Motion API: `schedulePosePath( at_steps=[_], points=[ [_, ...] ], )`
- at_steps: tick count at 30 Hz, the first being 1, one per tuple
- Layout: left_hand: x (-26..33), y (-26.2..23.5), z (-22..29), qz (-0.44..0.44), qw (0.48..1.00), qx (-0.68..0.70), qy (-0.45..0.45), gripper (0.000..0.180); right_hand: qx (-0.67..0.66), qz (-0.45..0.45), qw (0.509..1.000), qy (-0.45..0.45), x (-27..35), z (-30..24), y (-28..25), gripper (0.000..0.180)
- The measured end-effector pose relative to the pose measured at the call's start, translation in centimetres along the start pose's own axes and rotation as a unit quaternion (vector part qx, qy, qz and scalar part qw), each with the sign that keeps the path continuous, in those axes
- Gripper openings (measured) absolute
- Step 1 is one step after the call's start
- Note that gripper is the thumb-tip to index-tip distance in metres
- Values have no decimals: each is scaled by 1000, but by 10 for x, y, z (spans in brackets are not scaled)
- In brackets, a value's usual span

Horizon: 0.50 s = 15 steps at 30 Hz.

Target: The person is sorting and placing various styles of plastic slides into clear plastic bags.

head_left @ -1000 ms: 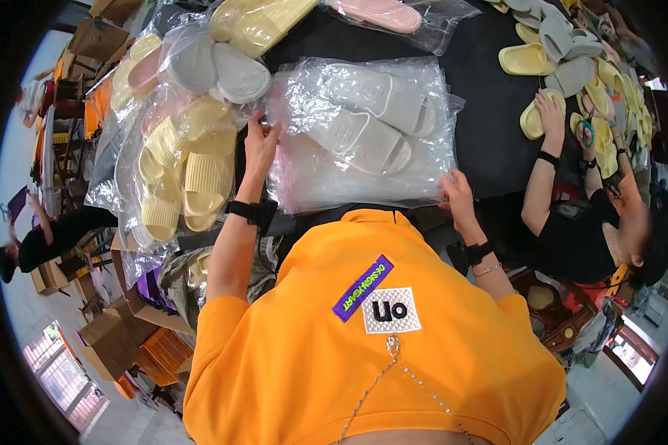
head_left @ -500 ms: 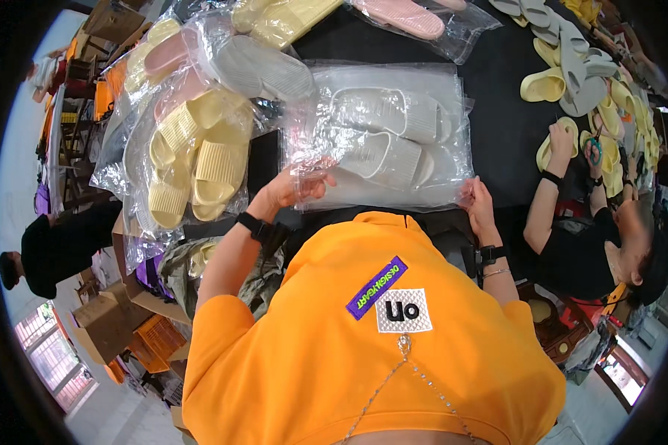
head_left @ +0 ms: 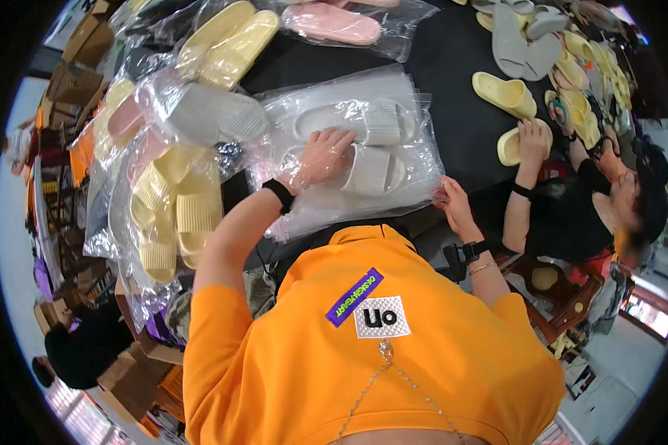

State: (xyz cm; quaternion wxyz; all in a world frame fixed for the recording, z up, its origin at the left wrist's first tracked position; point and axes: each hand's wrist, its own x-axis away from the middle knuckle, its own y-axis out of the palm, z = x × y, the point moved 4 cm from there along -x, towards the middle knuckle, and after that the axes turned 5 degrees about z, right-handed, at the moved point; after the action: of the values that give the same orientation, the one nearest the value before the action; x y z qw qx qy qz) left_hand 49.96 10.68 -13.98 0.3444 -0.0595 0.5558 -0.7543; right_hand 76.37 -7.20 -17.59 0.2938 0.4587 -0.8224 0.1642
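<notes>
Slippers (head_left: 375,169) lie in a clear bag (head_left: 349,199); left hand (head_left: 323,156) rests on it, nearly flat. Right hand (head_left: 453,203) pinches its corner.

left hand (head_left: 322,158) | shifted from edge of clear bag (head_left: 338,202) | now over grey slippers (head_left: 382,124) (palm down)

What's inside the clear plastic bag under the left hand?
Two light grey slide sandals, side by side. The left hand covers part of the nearer sandal, which can't be seen.
</notes>
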Motion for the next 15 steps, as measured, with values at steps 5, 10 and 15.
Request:
schedulePosePath(
  at_steps=[5, 10, 15],
  points=[
    [-10, 12, 3, -3, 998, -24, -56, 34, -12, 30, 999, -13, 7, 5, -4, 21],
    [18, 12, -20, 21, 996, -49, -77, 31, 87, 69, 989, -94, 15, 12, -15, 16],
    [34, -9, -8, -3, 995, -74, -74, 32, 177, 99, 973, -110, 15, 9, -9, 24]
  ],
)
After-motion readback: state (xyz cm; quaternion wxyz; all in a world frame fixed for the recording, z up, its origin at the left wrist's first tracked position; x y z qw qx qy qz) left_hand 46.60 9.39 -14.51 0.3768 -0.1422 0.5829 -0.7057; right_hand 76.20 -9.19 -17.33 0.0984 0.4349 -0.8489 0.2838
